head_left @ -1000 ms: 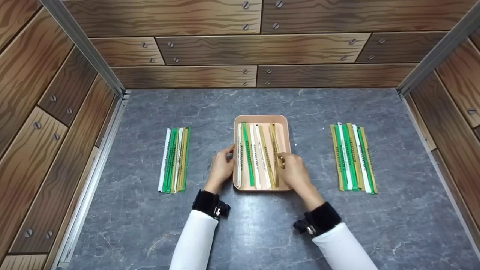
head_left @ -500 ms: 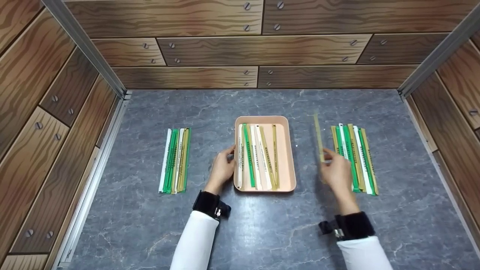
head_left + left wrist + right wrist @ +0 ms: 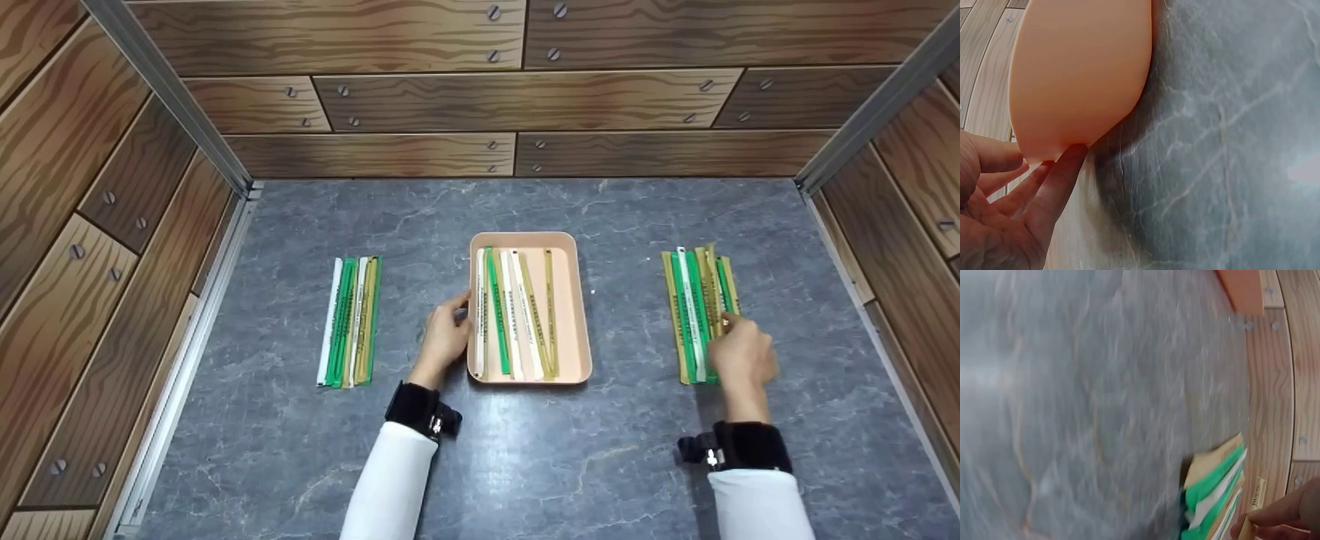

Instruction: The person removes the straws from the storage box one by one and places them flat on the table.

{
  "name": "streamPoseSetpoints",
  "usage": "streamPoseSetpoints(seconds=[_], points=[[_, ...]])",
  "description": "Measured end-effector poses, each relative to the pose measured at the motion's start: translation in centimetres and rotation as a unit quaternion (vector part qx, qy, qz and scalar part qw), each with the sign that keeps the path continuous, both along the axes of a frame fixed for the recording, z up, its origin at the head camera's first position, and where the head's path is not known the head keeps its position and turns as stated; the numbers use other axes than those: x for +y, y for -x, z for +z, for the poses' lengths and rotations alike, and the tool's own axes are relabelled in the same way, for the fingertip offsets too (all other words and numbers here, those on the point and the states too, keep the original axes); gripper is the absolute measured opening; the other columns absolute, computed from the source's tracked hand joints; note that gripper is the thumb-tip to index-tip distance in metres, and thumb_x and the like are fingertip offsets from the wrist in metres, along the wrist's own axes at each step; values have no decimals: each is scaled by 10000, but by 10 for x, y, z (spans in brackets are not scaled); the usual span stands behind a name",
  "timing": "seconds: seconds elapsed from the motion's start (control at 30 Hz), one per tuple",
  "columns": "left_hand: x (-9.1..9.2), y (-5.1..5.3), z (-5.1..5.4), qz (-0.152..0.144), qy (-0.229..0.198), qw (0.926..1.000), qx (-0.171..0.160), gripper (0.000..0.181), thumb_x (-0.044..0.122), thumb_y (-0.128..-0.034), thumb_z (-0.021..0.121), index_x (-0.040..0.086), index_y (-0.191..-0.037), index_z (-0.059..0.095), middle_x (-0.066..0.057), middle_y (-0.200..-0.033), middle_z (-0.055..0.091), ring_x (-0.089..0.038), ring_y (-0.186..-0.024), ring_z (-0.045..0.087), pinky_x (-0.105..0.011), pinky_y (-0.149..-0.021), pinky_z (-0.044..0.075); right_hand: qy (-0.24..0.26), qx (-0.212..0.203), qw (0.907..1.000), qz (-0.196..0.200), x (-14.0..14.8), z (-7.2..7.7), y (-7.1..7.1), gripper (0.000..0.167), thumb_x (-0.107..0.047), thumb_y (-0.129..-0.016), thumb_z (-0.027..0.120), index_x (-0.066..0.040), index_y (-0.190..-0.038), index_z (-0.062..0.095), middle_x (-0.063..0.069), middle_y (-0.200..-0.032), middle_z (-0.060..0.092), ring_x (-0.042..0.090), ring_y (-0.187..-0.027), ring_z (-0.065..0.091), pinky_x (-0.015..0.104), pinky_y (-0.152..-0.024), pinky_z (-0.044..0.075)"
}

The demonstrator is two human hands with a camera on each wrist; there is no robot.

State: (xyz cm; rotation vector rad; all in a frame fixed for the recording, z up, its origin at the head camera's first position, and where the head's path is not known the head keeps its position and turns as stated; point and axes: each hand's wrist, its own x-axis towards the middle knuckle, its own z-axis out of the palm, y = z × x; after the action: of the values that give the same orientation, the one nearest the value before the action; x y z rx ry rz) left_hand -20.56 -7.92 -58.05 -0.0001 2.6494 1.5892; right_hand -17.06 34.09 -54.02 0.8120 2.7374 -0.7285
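Between thumb and fingers my right hand [image 3: 744, 356] pinches a tan, printed, long thin paper-wrapped stick [image 3: 1258, 492], straw-like. The hand is over the right-hand row of similar green, white and tan wrapped sticks [image 3: 691, 322], covering part of it. Whether the held stick touches the others, I cannot tell. With fairly straight fingers my left hand [image 3: 444, 335] touches the outer left side of a peach-coloured tray [image 3: 574, 352]; thumb and fingertips meet its wall in the left wrist view. Inside the tray lie several white, green and tan wrapped sticks [image 3: 516, 322], bunched towards its left.
Another row of wrapped sticks [image 3: 349, 322] lies on the left of the grey marbled tabletop [image 3: 480, 450]. Wood-patterned panels [image 3: 450, 97] wall in the back and both sides. The tray stands between the two rows.
My right hand has taken a tan wrapped stick from the tray's right part and carried it rightwards to the right row. The left hand has stayed at the tray.
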Motion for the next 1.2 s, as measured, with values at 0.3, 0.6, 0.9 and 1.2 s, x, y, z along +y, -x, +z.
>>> streamPoseSetpoints(seconds=[0.3,0.6,0.9,1.2], points=[[0,1,0,17,-46,9999,-133,551,-92,-868,569,17,-1405,514,-170,-1294,608,-284,-1133,615,-362,-961,491,-159,-22,9998,-144,18,-5,5,614,-61,-888,479,-119,-1496,409,320,-1265,552,499,-987,577,537,-659,471],[1,0,1,18,-111,9995,-295,574,-100,-863,567,41,-1416,506,-166,-1331,583,-284,-1133,613,-357,-960,492,-169,-121,9996,-165,18,-7,9,624,-95,-900,487,-108,-1513,370,355,-1332,479,554,-1084,516,634,-792,454],[0,0,0,13,7,10000,-79,558,-105,-847,565,-3,-1393,519,-183,-1272,617,-302,-1123,610,-386,-981,474,-229,1102,9919,591,-35,-3,8,491,-101,-898,516,-58,-1387,547,266,-1281,578,503,-1018,583,581,-643,497],[0,0,1,23,75,10000,26,541,-95,-848,570,-4,-1380,537,-178,-1263,625,-299,-1166,588,-394,-1008,453,-146,2524,9464,2011,-116,4,4,339,-30,-862,628,11,-1196,668,203,-1080,689,369,-902,673,502,-674,552]])
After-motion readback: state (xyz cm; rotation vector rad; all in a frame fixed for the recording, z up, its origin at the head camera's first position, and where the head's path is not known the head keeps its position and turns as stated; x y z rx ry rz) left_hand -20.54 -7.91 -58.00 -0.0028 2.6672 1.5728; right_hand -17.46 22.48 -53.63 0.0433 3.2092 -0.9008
